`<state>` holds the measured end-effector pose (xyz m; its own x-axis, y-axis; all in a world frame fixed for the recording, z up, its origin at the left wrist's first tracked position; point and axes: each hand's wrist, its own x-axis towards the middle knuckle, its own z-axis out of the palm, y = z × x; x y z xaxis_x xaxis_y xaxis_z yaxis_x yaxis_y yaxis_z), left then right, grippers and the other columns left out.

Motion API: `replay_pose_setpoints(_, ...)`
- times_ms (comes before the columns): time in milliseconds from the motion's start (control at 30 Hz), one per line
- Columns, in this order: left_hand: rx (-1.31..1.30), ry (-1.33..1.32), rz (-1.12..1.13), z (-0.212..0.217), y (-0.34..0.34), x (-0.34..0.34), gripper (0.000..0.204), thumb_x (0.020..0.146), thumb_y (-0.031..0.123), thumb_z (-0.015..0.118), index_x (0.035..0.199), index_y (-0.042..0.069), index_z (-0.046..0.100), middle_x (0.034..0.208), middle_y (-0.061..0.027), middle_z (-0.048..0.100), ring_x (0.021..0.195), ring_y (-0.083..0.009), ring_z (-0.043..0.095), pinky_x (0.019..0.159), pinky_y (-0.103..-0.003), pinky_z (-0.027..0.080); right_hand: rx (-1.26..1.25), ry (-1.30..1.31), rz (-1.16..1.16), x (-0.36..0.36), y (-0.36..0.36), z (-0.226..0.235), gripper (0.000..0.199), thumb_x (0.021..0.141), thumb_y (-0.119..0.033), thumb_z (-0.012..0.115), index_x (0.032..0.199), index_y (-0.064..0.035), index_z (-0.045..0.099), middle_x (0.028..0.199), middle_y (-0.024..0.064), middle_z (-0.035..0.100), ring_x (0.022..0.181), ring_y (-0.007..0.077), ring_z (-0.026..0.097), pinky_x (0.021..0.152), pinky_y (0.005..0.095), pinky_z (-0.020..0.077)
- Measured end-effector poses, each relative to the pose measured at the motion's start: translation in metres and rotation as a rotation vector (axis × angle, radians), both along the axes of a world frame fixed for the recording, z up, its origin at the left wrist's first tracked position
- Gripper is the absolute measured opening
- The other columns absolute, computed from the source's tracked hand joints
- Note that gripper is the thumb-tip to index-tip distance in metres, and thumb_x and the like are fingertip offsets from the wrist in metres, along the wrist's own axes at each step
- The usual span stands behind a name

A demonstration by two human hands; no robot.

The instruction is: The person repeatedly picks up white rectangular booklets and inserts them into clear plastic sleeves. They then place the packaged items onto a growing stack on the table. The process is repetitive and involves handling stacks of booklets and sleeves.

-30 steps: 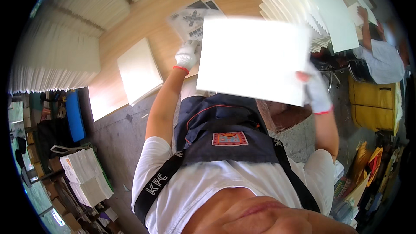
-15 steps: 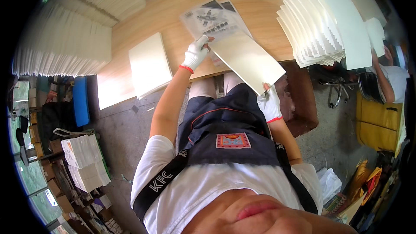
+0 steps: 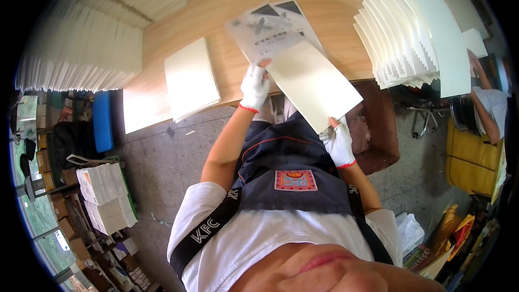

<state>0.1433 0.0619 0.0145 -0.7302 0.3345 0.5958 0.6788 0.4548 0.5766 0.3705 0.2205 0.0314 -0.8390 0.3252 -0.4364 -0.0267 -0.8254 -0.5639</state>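
My right hand (image 3: 339, 143), in a white glove with bare fingertips, pinches the near corner of a cream paper pad (image 3: 316, 84). The pad tilts across the table's front edge, its far end overlapping a clear plastic bag (image 3: 263, 38) with grey printing. Whether that end is inside the bag or on top of it, I cannot tell. My left hand (image 3: 254, 87), gloved the same way, has its fingers closed at the bag's near edge, right beside the pad's left corner. Under this bag, slightly to the right, lies another printed bag (image 3: 296, 13).
Another cream pad (image 3: 192, 78) lies left on the wooden table (image 3: 216, 21). Tall paper stacks (image 3: 81, 54) fill the far left; a fanned stack (image 3: 400, 38) stands right. A person (image 3: 489, 105) sits at the far right. A brown chair (image 3: 378, 124) is beyond my right hand.
My left hand has come nearer to me and right, with the top bag shifting slightly. The pad, still in my right hand, has turned a little and moved slightly right.
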Motion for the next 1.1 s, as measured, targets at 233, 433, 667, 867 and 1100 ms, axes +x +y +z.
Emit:
replay_pose_setpoints(233, 1.134, -0.819, -0.034, -0.027, 0.048, 0.049, 0.058, 0.082, -0.001, 0.053, 0.134, 0.01, 0.029, 0.103, -0.0091, 0.058, 0.094, -0.0189, 0.057, 0.077, -0.03, 0.051, 0.07, 0.0, 0.064, 0.009, -0.03, 0.012, 0.017, 0.092, -0.012, 0.049, 0.109, -0.0085, 0.048, 0.085, 0.0033, 0.057, 0.057, 0.0089, 0.05, 0.044, 0.0222, 0.0335)
replay_pose_setpoints(433, 1.083, -1.492, -0.551, -0.079, 0.026, 0.07, 0.038, 0.085, 0.019, 0.057, 0.121, 0.008, 0.049, 0.112, -0.0091, 0.057, 0.095, -0.0215, 0.058, 0.079, -0.032, 0.05, 0.017, -0.018, 0.208, 0.018, -0.038, 0.008, 0.023, 0.092, -0.012, 0.05, 0.114, -0.0053, 0.043, 0.086, 0.0082, 0.058, 0.064, 0.0131, 0.059, 0.054, 0.025, 0.0503)
replay_pose_setpoints(667, -0.054, -0.936, -0.267, -0.136, 0.008, 0.123, 0.03, 0.087, 0.023, 0.053, 0.11, 0.006, 0.056, 0.113, -0.0076, 0.057, 0.094, -0.0211, 0.058, 0.077, -0.032, 0.05, -0.083, -0.17, 0.147, -0.03, -0.062, -0.02, 0.031, 0.09, -0.003, 0.046, 0.12, -0.009, 0.042, 0.104, 0.0028, 0.051, 0.093, 0.0145, 0.055, 0.079, 0.0368, 0.0552)
replay_pose_setpoints(867, 0.747, -1.608, 0.085, -0.079, 0.01, 0.098, 0.024, 0.094, 0.025, 0.041, 0.109, 0.007, 0.048, 0.098, -0.0103, 0.058, 0.089, -0.023, 0.059, 0.074, -0.037, 0.052, -0.169, -0.011, 0.206, -0.118, -0.053, -0.05, 0.019, 0.091, -0.016, 0.044, 0.102, -0.001, 0.049, 0.091, 0.0176, 0.058, 0.078, 0.0304, 0.062, 0.073, 0.0398, 0.0557)
replay_pose_setpoints(1100, 0.808, -1.526, -0.039, -0.055, -0.073, 0.079, 0.019, 0.09, 0.016, 0.054, 0.102, 0.003, 0.054, 0.091, -0.0086, 0.061, 0.078, -0.0229, 0.064, 0.063, -0.033, 0.054, 1.039, -0.096, 0.768, -0.106, -0.053, -0.005, 0.02, 0.09, -0.019, 0.049, 0.104, -0.0068, 0.055, 0.073, 0.0071, 0.064, 0.06, 0.0137, 0.06, 0.048, 0.0264, 0.0427)
